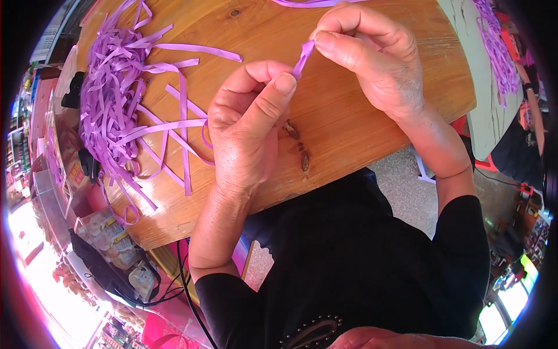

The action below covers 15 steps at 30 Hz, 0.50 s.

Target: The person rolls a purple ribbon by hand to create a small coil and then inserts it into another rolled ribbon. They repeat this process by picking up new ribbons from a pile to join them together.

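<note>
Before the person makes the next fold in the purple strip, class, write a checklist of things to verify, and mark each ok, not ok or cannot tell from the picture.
1. Purple strip pinched at both ends: ok, the left hand grips it low and the right hand grips it high.
2. Strip flat, not twisted, between the fingers: cannot tell, too little shows.
3. Spare strips within reach: ok, the pile of purple strips lies on the wooden table, to the left.
4. Bare table under the hands: ok.
5. Held strip free of the loose ones: cannot tell, its tail is hidden behind the left hand.
</note>
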Each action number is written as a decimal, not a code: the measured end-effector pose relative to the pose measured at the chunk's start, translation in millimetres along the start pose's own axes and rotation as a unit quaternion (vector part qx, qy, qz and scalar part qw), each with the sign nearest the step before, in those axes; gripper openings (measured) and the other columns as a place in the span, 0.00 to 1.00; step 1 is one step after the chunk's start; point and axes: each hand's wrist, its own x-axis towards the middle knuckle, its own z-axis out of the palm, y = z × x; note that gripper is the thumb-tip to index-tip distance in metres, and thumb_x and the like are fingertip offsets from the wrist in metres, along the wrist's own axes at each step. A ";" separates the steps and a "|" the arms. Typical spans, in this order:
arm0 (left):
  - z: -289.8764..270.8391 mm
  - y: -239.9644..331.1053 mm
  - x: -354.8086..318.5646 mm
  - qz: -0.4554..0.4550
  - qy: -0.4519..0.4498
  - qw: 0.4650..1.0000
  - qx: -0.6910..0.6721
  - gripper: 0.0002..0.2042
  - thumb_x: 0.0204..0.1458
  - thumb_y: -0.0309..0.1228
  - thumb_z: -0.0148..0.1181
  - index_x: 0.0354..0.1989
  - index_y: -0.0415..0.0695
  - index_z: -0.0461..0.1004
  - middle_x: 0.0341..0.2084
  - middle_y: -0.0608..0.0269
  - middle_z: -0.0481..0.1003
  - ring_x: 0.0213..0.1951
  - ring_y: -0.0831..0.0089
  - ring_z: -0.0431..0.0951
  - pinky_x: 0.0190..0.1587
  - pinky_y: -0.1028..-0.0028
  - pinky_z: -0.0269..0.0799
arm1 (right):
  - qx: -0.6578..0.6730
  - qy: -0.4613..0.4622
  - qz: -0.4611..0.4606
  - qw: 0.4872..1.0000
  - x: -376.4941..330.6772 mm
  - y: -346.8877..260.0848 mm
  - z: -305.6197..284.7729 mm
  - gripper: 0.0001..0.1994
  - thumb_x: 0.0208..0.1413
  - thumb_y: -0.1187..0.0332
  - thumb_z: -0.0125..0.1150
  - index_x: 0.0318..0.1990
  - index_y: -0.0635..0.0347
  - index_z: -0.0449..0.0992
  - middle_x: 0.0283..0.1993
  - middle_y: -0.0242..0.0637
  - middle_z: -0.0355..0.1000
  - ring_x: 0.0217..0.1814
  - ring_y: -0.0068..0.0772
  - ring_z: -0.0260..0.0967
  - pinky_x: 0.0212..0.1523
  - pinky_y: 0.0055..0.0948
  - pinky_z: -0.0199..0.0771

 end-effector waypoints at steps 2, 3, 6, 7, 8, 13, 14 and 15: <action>2.7 0.2 0.4 -0.004 0.015 1.000 0.000 0.05 0.52 0.21 0.56 0.37 0.38 0.73 0.23 0.75 0.68 0.21 0.89 0.57 0.22 0.87 0.49 | 0.000 -0.001 -0.023 1.000 -1.2 2.2 -1.0 0.03 0.52 0.79 0.56 0.34 0.64 0.75 0.33 0.31 0.72 0.37 0.18 0.68 0.40 0.17 0.67; 2.3 0.5 0.6 -0.004 0.015 1.000 0.000 0.05 0.52 0.21 0.56 0.37 0.38 0.73 0.23 0.75 0.68 0.21 0.89 0.57 0.22 0.87 0.49 | 0.007 0.005 -0.017 1.000 -1.5 1.9 -0.6 0.03 0.53 0.79 0.56 0.34 0.64 0.75 0.33 0.31 0.72 0.37 0.18 0.68 0.40 0.17 0.67; 0.2 0.5 1.2 -0.013 0.008 1.000 -0.009 0.04 0.52 0.21 0.57 0.36 0.38 0.73 0.22 0.75 0.67 0.20 0.89 0.56 0.21 0.86 0.48 | 0.022 0.021 -0.012 0.999 -2.3 4.2 -0.6 0.03 0.53 0.79 0.56 0.34 0.64 0.74 0.34 0.30 0.72 0.37 0.18 0.68 0.39 0.16 0.67; 0.0 0.2 1.2 -0.011 0.013 1.000 -0.005 0.04 0.52 0.21 0.57 0.36 0.38 0.73 0.22 0.75 0.67 0.19 0.88 0.56 0.21 0.86 0.48 | 0.031 0.030 -0.013 0.999 0.0 3.8 0.0 0.03 0.53 0.79 0.56 0.35 0.64 0.74 0.34 0.30 0.71 0.37 0.18 0.67 0.39 0.16 0.67; -0.2 -0.3 1.5 -0.009 0.018 1.000 -0.001 0.04 0.52 0.21 0.57 0.36 0.38 0.73 0.21 0.75 0.67 0.19 0.88 0.56 0.21 0.85 0.47 | 0.031 0.030 -0.012 0.999 -0.5 -9.6 0.7 0.03 0.53 0.79 0.56 0.35 0.64 0.74 0.34 0.30 0.71 0.37 0.18 0.67 0.39 0.16 0.67; -0.6 -1.5 1.9 -0.005 0.013 1.000 -0.003 0.04 0.52 0.21 0.57 0.36 0.38 0.73 0.21 0.74 0.67 0.19 0.88 0.56 0.20 0.85 0.47 | 0.006 0.041 0.017 0.999 6.8 -6.3 0.4 0.03 0.53 0.78 0.58 0.35 0.64 0.74 0.36 0.32 0.71 0.38 0.19 0.68 0.40 0.16 0.68; -1.0 -1.4 2.0 -0.004 0.015 1.000 -0.004 0.04 0.52 0.21 0.57 0.36 0.38 0.73 0.21 0.74 0.67 0.19 0.88 0.56 0.20 0.85 0.48 | 0.006 0.041 0.017 0.999 6.0 -17.6 0.7 0.03 0.53 0.78 0.58 0.35 0.64 0.74 0.36 0.32 0.71 0.38 0.19 0.68 0.40 0.16 0.68; -2.9 -0.9 1.6 -0.002 0.018 1.000 -0.003 0.04 0.52 0.21 0.57 0.36 0.38 0.73 0.21 0.74 0.67 0.19 0.88 0.56 0.20 0.85 0.48 | -0.043 0.079 0.189 0.978 17.9 -42.2 9.5 0.05 0.52 0.78 0.59 0.38 0.64 0.75 0.37 0.34 0.71 0.38 0.21 0.69 0.40 0.17 0.68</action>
